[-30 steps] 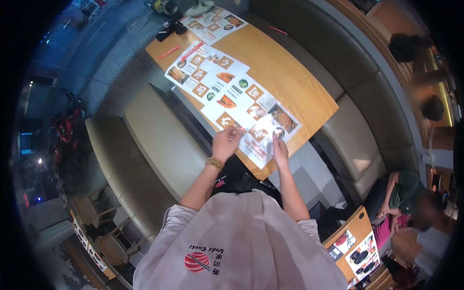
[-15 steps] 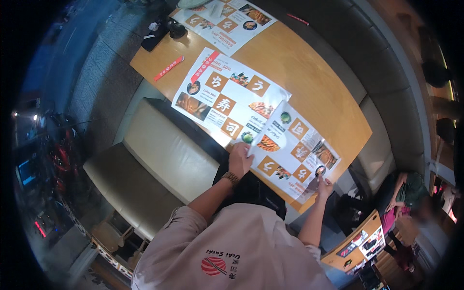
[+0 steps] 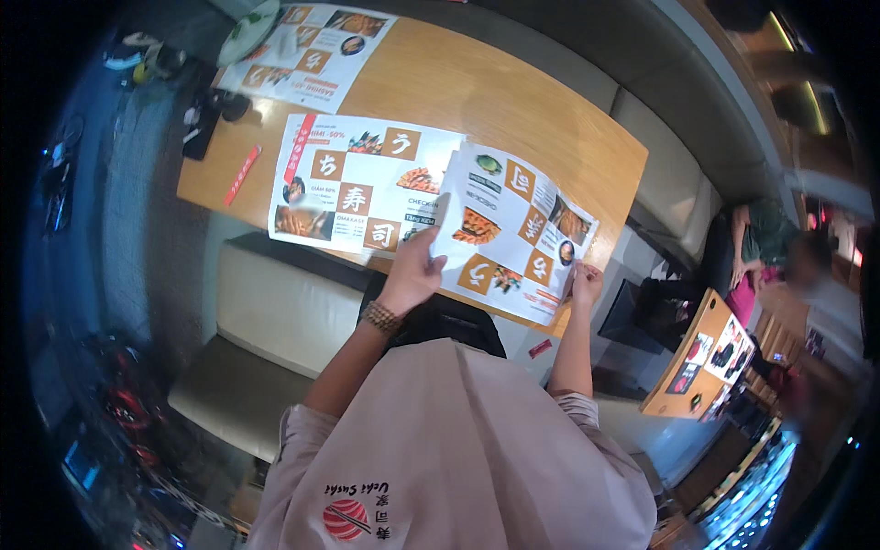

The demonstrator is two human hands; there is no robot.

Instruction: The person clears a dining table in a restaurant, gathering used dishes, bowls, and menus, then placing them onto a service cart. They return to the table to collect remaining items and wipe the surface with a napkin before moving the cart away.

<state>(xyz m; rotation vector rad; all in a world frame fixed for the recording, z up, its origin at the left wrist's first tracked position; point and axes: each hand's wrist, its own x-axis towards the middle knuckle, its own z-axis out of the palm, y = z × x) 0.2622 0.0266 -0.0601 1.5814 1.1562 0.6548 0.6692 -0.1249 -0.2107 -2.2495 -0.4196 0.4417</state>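
The left hand [image 3: 414,270] has its fingers closed on the left side of a loose printed sheet [image 3: 510,227], close to the table's near edge. The right hand [image 3: 587,282] pinches the same sheet at its right side, by the table's near right corner. Held between both hands, the sheet lies over the right part of the table [image 3: 440,69], its left edge lifted and curling beside a second printed sheet [image 3: 356,203]. A beaded bracelet [image 3: 381,318] circles the left wrist.

The second sheet lies flat along the near edge, left of the middle, with a red paper sleeve [image 3: 299,151] slanting across its left end. Another red sleeve [image 3: 243,175] rests on bare wood near the table's near left corner. By the left edge stand a dark cup [image 3: 235,106] and, beside it, a dark tray [image 3: 199,134] whose contents are too small to tell. At the far left corner a third printed sheet [image 3: 323,62] lies flat, a pale oval plate [image 3: 249,37] overlapping its left part.

A padded bench [image 3: 559,87] runs along the far edge, another [image 3: 275,284] along the near edge. Beyond the right edge, a person in green [image 3: 770,234] sits near a smaller table [image 3: 683,376].
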